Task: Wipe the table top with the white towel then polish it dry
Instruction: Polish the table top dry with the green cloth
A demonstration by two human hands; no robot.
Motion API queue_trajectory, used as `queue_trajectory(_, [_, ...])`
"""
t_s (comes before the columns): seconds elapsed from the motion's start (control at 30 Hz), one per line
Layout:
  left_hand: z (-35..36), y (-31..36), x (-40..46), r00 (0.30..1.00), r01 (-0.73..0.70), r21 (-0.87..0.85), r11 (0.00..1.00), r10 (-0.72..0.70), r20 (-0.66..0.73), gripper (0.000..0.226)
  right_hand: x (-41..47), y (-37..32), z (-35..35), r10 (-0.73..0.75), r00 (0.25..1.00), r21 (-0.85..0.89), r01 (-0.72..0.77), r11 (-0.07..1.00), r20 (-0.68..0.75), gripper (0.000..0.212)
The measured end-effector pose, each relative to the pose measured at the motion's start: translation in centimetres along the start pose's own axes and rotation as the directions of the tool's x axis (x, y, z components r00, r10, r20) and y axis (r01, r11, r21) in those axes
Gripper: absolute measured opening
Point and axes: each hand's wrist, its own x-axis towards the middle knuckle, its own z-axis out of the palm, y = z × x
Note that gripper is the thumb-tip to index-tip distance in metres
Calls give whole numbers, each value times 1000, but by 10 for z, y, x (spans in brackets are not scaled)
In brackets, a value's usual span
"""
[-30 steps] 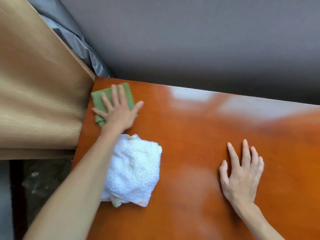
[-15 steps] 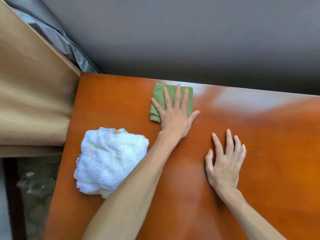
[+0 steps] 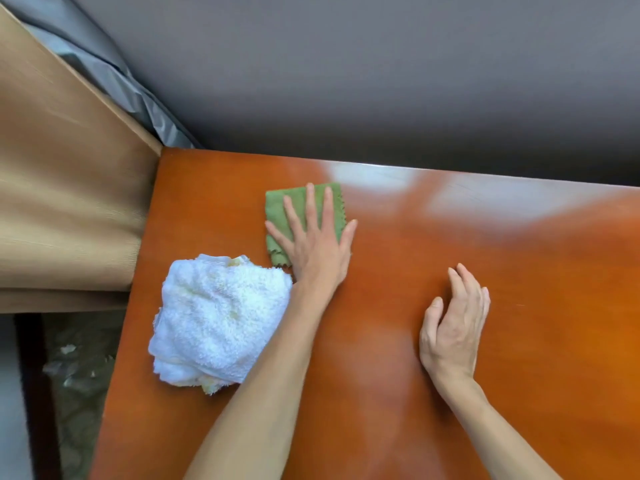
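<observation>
You see a table top of orange-brown wood, smooth and glossy, throwing back pale window glare along its far edge. The towel is thick white terry, fluffy and looped. The green cloth is thin, matt, fine-woven, with pinked edges. The curtain looks tan, faintly ribbed fabric.

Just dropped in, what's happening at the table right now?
A person's left hand presses a green cloth flat on the orange table top near its far edge. The white towel lies bunched beside that forearm, held by neither hand. The right hand rests on the bare table with fingers loosely bent.
</observation>
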Motion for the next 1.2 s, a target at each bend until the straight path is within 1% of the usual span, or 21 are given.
queue_trajectory(0.03, [0,11,3,1000,-23,-4,1000,24,18,72,0,1,0,5,1000,6,-5,1000,-1,48])
queue_trajectory(0.17, [12,55,-37,953,-285,-13,959,284,101,66,-2,2,-1,22,1000,66,-21,998,-4,46])
queue_trajectory(0.27, [12,59,-82,918,-317,-220,922,357,171,54,-3,3,-5,81,995,178,-70,982,-57,45])
queue_trajectory(0.33, [-2,53,-101,911,-302,-395,868,385,150,51,-2,-3,-8,155,986,225,-136,965,-68,45])
queue_trajectory(0.37, [-12,45,-108,926,-273,-481,833,363,103,51,-3,-10,-8,178,981,241,-155,958,-74,46])
queue_trajectory(0.43, [-34,13,-108,968,-248,-567,786,215,-125,45,-7,-34,-5,182,978,259,-151,954,-98,46])
queue_trajectory(0.47, [-44,-12,-106,954,-247,-539,805,105,-281,42,-11,-49,-2,159,982,259,-130,957,-97,46])
queue_trajectory(0.5, [-52,-43,-102,914,-204,-480,853,-10,-406,40,-17,-67,3,118,990,259,-96,961,-71,46])
queue_trajectory(0.53, [-61,-74,-98,872,-97,-419,903,-126,-472,43,-23,-86,7,69,998,271,-63,960,-12,44])
queue_trajectory(0.57, [-72,-106,-94,846,73,-391,917,-265,-463,54,-30,-106,13,39,995,307,-64,949,88,43])
queue_trajectory(0.6, [-79,-137,-91,826,284,-409,867,-437,-355,69,-35,-127,19,44,974,361,-124,924,222,44])
queue_trajectory(0.63, [-85,-166,-88,794,482,-453,750,-592,-136,85,-38,-149,24,55,924,403,-218,889,378,50])
queue_trajectory(0.67, [-92,-186,-86,740,621,-497,606,-662,118,99,-40,-168,30,53,853,405,-300,863,519,61])
queue_trajectory(0.7, [-96,-202,-83,695,699,-517,494,-641,327,108,-40,-184,36,47,785,369,-342,865,617,73])
queue_trajectory(0.73, [-99,-210,-81,686,723,-512,464,-570,452,110,-39,-197,42,52,726,318,-363,876,685,82])
queue_trajectory(0.77, [-100,-214,-78,700,714,-504,486,-510,500,104,-37,-206,46,63,689,289,-384,877,722,88])
queue_trajectory(0.83, [-101,-215,-70,754,657,-551,515,-438,490,80,-31,-216,52,84,672,289,-424,858,736,89])
queue_trajectory(0.9, [-100,-213,-64,790,612,-650,450,-388,475,64,-25,-220,56,93,691,321,-445,836,717,87])
queue_trajectory(1.07, [-113,-225,-21,874,464,-803,373,-341,347,56,14,-245,66,20,777,436,-374,819,629,83])
queue_trajectory(1.1, [-119,-228,-5,888,433,-820,374,-335,316,52,26,-253,70,-4,790,448,-344,825,614,83])
queue_trajectory(1.2, [-136,-241,49,926,339,-821,459,-319,204,41,63,-276,86,-38,789,454,-313,834,613,83])
